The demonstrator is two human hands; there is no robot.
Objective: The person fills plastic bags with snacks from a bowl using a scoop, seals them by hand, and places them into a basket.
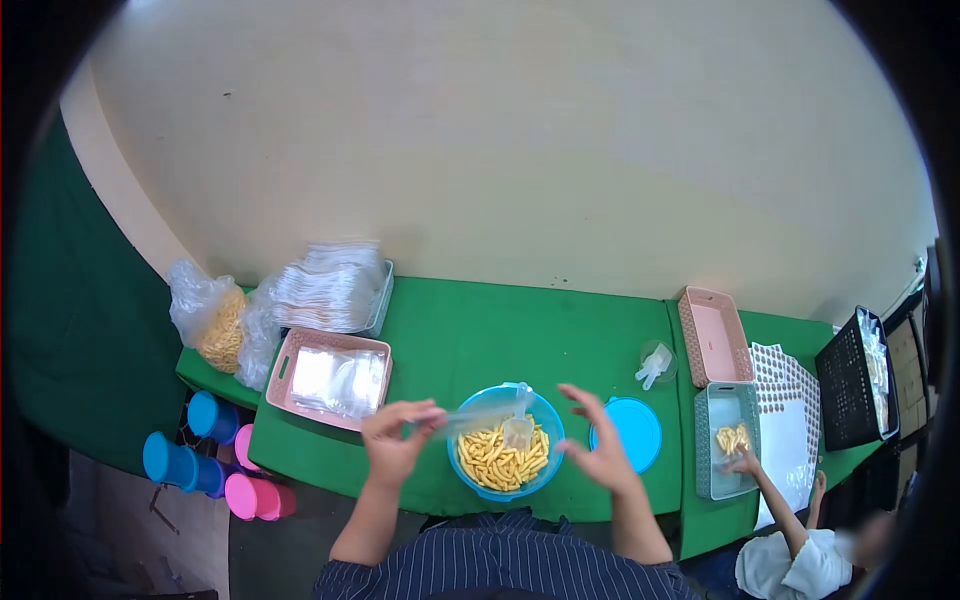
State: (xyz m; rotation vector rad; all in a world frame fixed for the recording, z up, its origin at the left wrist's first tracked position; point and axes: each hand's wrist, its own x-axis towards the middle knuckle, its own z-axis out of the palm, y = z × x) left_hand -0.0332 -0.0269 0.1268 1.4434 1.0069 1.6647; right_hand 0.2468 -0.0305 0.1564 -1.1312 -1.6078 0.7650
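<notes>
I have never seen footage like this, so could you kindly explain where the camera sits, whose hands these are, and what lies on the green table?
There is one picture, from a camera worn on a person's head, looking down; its wide lens bends the edges. The left hand holds a clear plastic scoop over a round blue plastic bowl of yellow snack sticks. The right hand is open, holding nothing. On the green-covered table lie a round blue lid, a pink basket of clear bags, an empty pink basket and a pale green basket. Another person's hand reaches into that green basket.
</notes>
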